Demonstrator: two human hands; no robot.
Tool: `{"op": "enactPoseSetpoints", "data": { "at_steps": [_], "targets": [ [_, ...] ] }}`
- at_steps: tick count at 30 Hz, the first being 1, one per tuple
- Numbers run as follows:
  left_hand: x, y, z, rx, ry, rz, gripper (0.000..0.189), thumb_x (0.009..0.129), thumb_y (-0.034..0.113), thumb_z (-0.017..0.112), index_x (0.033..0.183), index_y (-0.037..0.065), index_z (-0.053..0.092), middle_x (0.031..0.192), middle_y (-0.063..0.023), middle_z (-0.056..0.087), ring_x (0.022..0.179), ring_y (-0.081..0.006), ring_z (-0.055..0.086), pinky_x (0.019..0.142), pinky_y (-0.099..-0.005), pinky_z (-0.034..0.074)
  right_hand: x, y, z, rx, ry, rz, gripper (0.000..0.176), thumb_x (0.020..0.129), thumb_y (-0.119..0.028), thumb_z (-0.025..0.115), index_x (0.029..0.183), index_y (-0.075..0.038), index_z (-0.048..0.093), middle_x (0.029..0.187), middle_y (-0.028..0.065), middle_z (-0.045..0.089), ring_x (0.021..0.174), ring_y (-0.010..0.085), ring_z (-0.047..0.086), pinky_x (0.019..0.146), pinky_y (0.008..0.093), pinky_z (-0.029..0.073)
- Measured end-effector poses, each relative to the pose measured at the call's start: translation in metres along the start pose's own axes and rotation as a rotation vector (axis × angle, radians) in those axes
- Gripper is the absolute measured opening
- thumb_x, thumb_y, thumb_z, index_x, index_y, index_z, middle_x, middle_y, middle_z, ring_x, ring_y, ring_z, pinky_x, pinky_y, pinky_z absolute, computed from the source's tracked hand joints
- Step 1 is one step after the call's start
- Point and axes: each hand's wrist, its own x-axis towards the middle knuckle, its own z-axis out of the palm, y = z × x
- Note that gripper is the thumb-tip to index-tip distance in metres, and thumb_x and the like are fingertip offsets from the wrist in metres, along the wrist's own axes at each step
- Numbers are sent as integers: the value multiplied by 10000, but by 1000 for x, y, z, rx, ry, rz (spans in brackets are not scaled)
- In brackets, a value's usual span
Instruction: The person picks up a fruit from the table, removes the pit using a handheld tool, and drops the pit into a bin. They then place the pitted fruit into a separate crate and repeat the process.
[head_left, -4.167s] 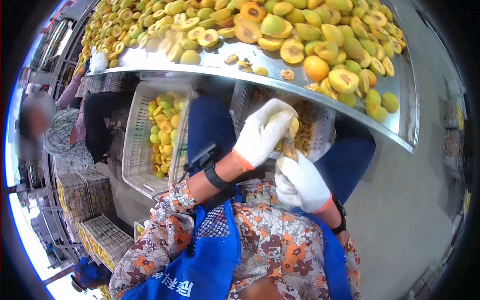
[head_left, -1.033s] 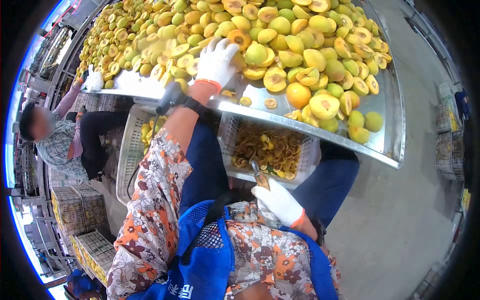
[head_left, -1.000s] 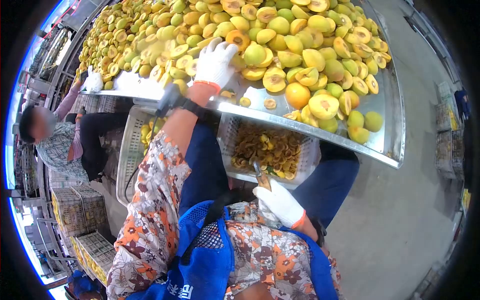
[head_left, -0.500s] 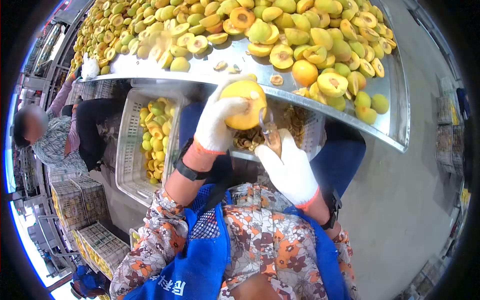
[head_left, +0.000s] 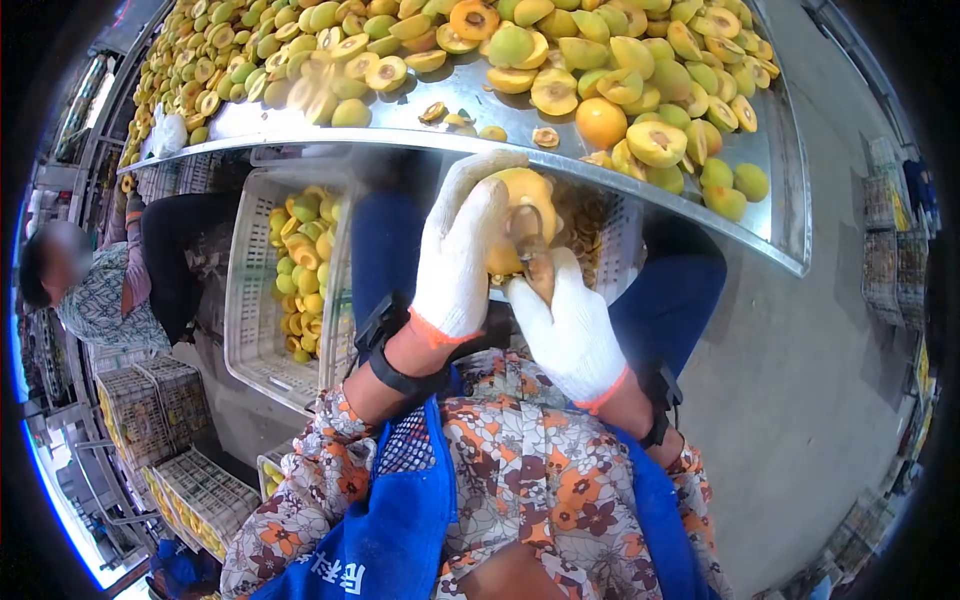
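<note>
My left hand (head_left: 455,250), in a white knit glove, is closed around a yellow peach half (head_left: 525,187) above the crate between my knees. My gloved right hand (head_left: 575,335) grips the wooden handle of a loop-bladed pitting knife (head_left: 541,276). Its metal loop lies against the peach's cut face, where the middle looks brownish. Part of the peach is hidden behind my left fingers, and the blade is somewhat blurred.
A metal table (head_left: 420,110) ahead carries heaped peach halves (head_left: 630,75) and a few loose pits (head_left: 545,137). Below its edge, a white crate (head_left: 625,235) holds brown scraps. Another crate (head_left: 240,330) with peaches stands left, near a seated co-worker (head_left: 110,290).
My left hand has rolled the peach so its cut face shows. The knife's loop has moved from the peach's edge onto its middle. The view has shifted slightly.
</note>
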Motion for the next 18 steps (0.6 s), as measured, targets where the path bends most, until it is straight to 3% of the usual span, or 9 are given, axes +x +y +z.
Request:
{"op": "enactPoseSetpoints", "data": {
  "at_steps": [1, 3, 6, 9, 10, 12, 15, 17, 18],
  "targets": [
    [0, 2, 2, 1, 0, 0, 378, 1073, 296, 472, 1317, 11, 519, 1154, -201, 674, 973, -279, 704, 892, -391, 578, -2, -1, 2, 55, 34, 51, 395, 981, -294, 629, 1147, 36, 488, 841, 343, 633, 806, 531, 649, 641, 568, 510],
    [-2, 3, 3, -103, 6, -16, 303, 1051, 165, 495, 1307, 19, 569, 1191, -85, 637, 1081, -138, 607, 952, -297, 503, 0, -8, -3, 58, 45, 68, 393, 983, -296, 626, 1142, 36, 488, 847, 349, 630, 822, 535, 647, 650, 567, 511],
    [-5, 1, 3, 62, 28, 44, 299, 1044, 151, 500, 1306, 26, 569, 1203, -80, 630, 1093, -133, 598, 964, -295, 493, 0, -5, -8, 62, 46, 106, 396, 985, -307, 619, 1127, 37, 484, 869, 360, 630, 867, 542, 644, 678, 564, 517],
    [-5, 3, 4, 30, 27, 13, 296, 1037, 143, 504, 1302, 29, 569, 1205, -76, 627, 1091, -127, 596, 973, -291, 486, -3, -3, -8, 120, -21, 106, 403, 985, -303, 614, 1148, 43, 486, 883, 361, 633, 874, 542, 645, 684, 558, 522],
    [-4, 1, 4, 30, 26, 11, 296, 1037, 143, 504, 1302, 29, 569, 1205, -76, 627, 1091, -127, 596, 973, -291, 486, -3, -3, -9, 96, -7, 136, 413, 983, -306, 614, 1162, 44, 488, 884, 360, 634, 879, 541, 645, 692, 558, 521],
    [-2, -5, 2, 156, 10, 70, 340, 1055, 206, 450, 1320, 10, 528, 1160, -180, 671, 986, -262, 698, 904, -369, 567, -1, -4, -11, 73, 4, 162, 423, 982, -309, 613, 1177, 46, 491, 885, 359, 635, 885, 540, 645, 701, 557, 521],
    [-1, -6, 2, 142, 50, 33, 346, 1061, 240, 469, 1312, 11, 532, 1149, -176, 676, 983, -262, 698, 901, -366, 569, 1, -3, -15, 110, -40, 157, 460, 973, -321, 621, 1201, 55, 490, 892, 371, 629, 902, 551, 635, 699, 546, 523],
    [1, -7, 1, 93, 38, 3, 353, 1064, 262, 476, 1306, 11, 534, 1145, -175, 677, 977, -255, 697, 895, -364, 569, 1, 0, -18, 296, -321, 257, 431, 972, -313, 625, 1194, 32, 497, 801, 275, 657, 727, 456, 683, 616, 470, 530],
    [2, -8, 0, 42, 31, -25, 362, 1068, 284, 483, 1300, 11, 536, 1142, -174, 679, 971, -249, 696, 890, -362, 569, 1, 4, -19, 298, -318, 260, 431, 972, -313, 625, 1194, 32, 497, 801, 275, 657, 727, 456, 683, 616, 470, 530]
  ]
}}
